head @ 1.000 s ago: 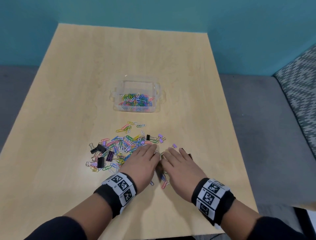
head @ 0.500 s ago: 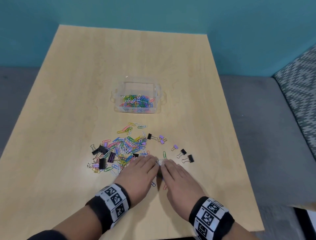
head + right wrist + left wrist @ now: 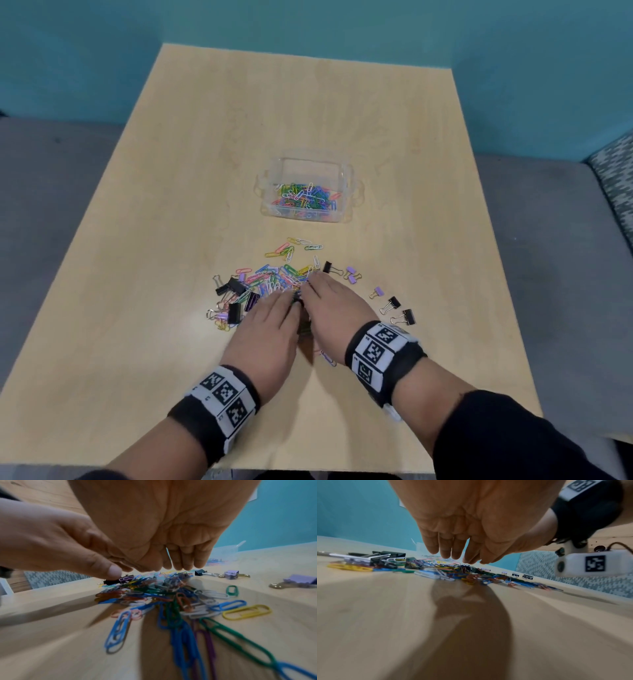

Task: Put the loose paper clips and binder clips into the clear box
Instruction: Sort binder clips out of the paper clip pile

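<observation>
The clear box (image 3: pixel 345 178) stands mid-table with several coloured paper clips in it. Nearer me lies a pile of loose paper clips (image 3: pixel 274 275) (image 3: pixel 164 592). Black binder clips (image 3: pixel 233 287) lie on its left, black and purple binder clips (image 3: pixel 352 275) on its right. My left hand (image 3: pixel 274 318) (image 3: pixel 452 547) and right hand (image 3: pixel 329 305) (image 3: pixel 181 558) are side by side, palms down over the pile's near part, fingers loosely extended. Neither holds anything. In the right wrist view the left thumb (image 3: pixel 111 572) touches a small binder clip (image 3: pixel 126 579).
Two more black binder clips (image 3: pixel 400 310) lie right of my right wrist. The wooden table (image 3: pixel 171 240) has bare surface all round the box. A teal wall is behind, and a patterned seat (image 3: pixel 616 178) sits off the right edge.
Both hands have slid forward from the pile's near edge onto the clips. The right hand has gone farther, its fingertips now near the black binder clip at the pile's right.
</observation>
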`<act>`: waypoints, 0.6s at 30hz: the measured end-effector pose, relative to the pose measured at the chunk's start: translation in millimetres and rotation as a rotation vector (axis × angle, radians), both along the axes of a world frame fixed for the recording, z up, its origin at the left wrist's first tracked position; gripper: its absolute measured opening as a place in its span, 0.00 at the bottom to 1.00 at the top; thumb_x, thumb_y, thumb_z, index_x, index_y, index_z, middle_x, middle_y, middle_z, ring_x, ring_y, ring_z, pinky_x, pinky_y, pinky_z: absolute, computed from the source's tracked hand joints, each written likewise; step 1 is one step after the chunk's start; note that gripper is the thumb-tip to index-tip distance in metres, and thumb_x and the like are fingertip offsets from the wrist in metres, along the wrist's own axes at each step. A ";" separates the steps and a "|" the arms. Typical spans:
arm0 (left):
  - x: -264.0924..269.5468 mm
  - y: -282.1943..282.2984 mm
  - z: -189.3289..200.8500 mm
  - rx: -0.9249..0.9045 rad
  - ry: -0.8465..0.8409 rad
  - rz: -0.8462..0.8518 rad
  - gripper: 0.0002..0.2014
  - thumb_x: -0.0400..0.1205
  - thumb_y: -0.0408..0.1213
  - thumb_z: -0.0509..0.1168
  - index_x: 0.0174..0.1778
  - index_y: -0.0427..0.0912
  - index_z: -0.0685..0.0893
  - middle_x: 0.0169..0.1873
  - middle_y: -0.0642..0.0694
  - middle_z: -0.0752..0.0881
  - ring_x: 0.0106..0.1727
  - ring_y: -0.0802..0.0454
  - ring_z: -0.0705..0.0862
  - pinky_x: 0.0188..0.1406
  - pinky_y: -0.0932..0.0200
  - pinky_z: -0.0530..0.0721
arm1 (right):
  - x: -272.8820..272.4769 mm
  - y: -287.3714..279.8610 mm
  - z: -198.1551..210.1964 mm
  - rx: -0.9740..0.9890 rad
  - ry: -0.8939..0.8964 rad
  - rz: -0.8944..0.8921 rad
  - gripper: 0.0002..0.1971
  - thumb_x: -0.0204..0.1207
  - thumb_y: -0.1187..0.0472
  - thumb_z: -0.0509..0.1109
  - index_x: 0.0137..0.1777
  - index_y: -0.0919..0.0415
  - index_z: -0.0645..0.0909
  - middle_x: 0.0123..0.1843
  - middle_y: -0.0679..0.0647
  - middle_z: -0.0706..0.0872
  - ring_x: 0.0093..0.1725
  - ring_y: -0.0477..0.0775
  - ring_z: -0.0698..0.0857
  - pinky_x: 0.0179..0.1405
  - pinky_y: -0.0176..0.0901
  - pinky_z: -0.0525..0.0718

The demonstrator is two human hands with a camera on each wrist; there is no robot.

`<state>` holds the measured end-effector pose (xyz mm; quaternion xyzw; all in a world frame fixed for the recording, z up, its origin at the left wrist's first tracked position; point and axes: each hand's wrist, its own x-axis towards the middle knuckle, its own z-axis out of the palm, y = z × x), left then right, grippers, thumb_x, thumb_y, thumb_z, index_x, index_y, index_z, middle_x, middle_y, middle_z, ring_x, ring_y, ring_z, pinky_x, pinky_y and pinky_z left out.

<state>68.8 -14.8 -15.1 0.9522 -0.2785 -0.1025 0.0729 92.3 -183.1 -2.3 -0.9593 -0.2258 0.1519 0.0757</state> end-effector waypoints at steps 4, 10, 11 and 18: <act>-12.4 8.1 0.2 -0.037 -0.002 0.020 0.24 0.79 0.40 0.54 0.71 0.35 0.75 0.71 0.34 0.75 0.72 0.35 0.72 0.69 0.40 0.73 | -0.5 -4.5 6.2 0.039 -0.007 -0.032 0.28 0.67 0.68 0.67 0.69 0.65 0.69 0.71 0.67 0.71 0.68 0.66 0.74 0.68 0.53 0.73; -9.0 5.8 1.2 -0.075 0.001 0.012 0.23 0.79 0.38 0.58 0.71 0.36 0.74 0.71 0.36 0.74 0.72 0.37 0.71 0.69 0.41 0.72 | -6.1 -18.3 -1.0 0.039 -0.033 -0.067 0.22 0.65 0.69 0.63 0.62 0.65 0.75 0.65 0.65 0.77 0.63 0.68 0.78 0.59 0.56 0.78; -3.8 2.5 1.0 -0.066 0.007 -0.006 0.24 0.79 0.37 0.58 0.72 0.36 0.73 0.72 0.36 0.73 0.73 0.36 0.70 0.70 0.40 0.71 | -5.4 -18.8 -3.1 0.030 -0.023 -0.051 0.23 0.66 0.69 0.62 0.64 0.66 0.75 0.67 0.64 0.76 0.66 0.67 0.77 0.63 0.57 0.78; 42.8 -21.4 4.4 0.009 0.032 -0.166 0.24 0.80 0.35 0.53 0.75 0.38 0.69 0.80 0.42 0.63 0.80 0.42 0.60 0.79 0.45 0.59 | 3.2 -20.1 -8.8 -0.008 -0.023 -0.010 0.27 0.70 0.61 0.51 0.69 0.65 0.73 0.71 0.62 0.75 0.70 0.65 0.73 0.70 0.60 0.71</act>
